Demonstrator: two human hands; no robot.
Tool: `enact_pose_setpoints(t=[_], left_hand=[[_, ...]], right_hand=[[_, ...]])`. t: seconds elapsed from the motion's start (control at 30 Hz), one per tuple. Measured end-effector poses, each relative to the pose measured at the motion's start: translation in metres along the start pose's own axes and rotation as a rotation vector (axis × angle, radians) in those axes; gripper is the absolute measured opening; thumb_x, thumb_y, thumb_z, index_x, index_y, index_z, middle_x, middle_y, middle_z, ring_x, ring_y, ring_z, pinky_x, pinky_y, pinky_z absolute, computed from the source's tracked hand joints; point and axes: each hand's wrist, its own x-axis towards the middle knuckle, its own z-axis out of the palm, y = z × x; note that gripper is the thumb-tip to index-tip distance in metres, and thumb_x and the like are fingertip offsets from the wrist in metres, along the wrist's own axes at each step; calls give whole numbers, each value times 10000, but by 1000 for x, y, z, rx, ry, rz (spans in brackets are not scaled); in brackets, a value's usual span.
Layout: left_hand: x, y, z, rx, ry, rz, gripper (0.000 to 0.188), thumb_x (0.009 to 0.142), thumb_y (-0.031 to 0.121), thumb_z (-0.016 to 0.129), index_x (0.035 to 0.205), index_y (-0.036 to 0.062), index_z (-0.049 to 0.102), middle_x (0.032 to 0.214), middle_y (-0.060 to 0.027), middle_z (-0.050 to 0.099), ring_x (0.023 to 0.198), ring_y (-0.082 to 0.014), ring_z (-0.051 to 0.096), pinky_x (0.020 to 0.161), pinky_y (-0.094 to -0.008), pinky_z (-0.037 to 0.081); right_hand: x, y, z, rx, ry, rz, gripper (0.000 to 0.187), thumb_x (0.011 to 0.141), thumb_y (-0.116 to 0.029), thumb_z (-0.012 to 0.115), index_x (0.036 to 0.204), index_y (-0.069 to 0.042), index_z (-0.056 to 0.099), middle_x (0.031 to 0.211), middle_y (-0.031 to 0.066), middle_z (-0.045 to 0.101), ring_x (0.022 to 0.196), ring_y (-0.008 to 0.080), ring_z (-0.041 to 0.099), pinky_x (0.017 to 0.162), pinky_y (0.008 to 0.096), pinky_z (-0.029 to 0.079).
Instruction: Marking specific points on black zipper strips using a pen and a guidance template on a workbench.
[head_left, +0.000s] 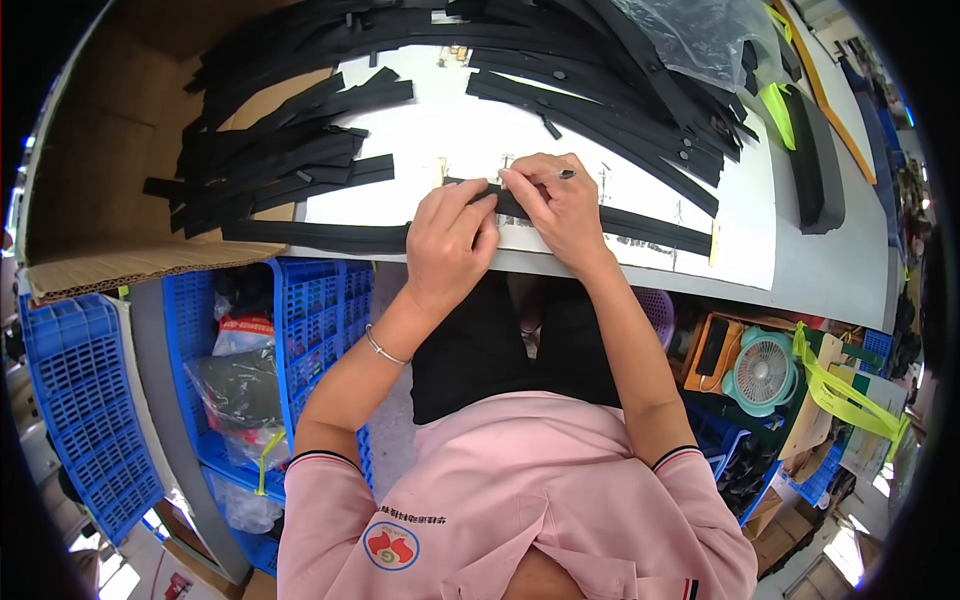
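Gripping a slim pen [567, 174] in closed fingers, the right hand [562, 212] sits over the near middle part of the white board [748, 235], which lies on the table [862, 255]. Just beside it, the left hand [450, 238] touches a long black strip [650, 228] with bent fingers; whether they pinch it or only press it down, I cannot tell. This strip runs along the board's near edge, passes under both hands and reaches beyond the board on the left. More black strips [290, 150] overlap in a loose pile across the board's left side, spilling into an open cardboard box [95, 170] to its left. Another group of strips [600, 115] slants across the board's far right part, with a clear plastic bag [700, 40] at its far right corner. Right of the board lies a long black block [818, 175].
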Motion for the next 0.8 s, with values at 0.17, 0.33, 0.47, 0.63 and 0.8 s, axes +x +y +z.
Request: enact_pose_setpoints(t=[0.17,0.33,0.47,0.63,0.8], left_hand=[[-5,-2,2,-13,-17,-9,210,761,-24,745,967,14,749,1091,-92,711,993,-291,670,893,-390,544],[-3,-1,3,-15,-31,-22,221,760,-28,740,978,13,749,1087,-91,711,994,-289,670,892,-389,543],[0,-2,1,-18,-27,-21,225,759,-32,736,978,13,748,1082,-92,710,995,-293,672,889,-390,543],[4,-1,3,-30,-6,-7,231,737,-33,738,964,12,733,1076,-101,703,979,-304,675,870,-397,547],[0,-1,-2,-53,-5,-4,218,745,-34,743,960,-2,718,1074,-116,701,968,-314,674,876,-410,547]], right_hand=[[-8,11,-5,79,-132,-37,143,916,-203,758,845,-79,769,732,5,716,704,198,536,720,334,411],[-4,8,-8,102,-185,-62,147,916,-203,754,843,-77,767,711,11,707,689,195,527,757,334,398],[-1,5,-8,59,-250,-37,101,926,-154,742,881,-64,757,796,17,745,743,186,556,878,349,418],[2,6,-10,27,-244,-98,101,924,-152,741,881,-62,751,810,30,746,773,215,578,894,359,434],[-25,-16,-32,35,-48,9,123,885,-87,777,1006,-65,765,889,34,762,706,201,635,837,354,435]])
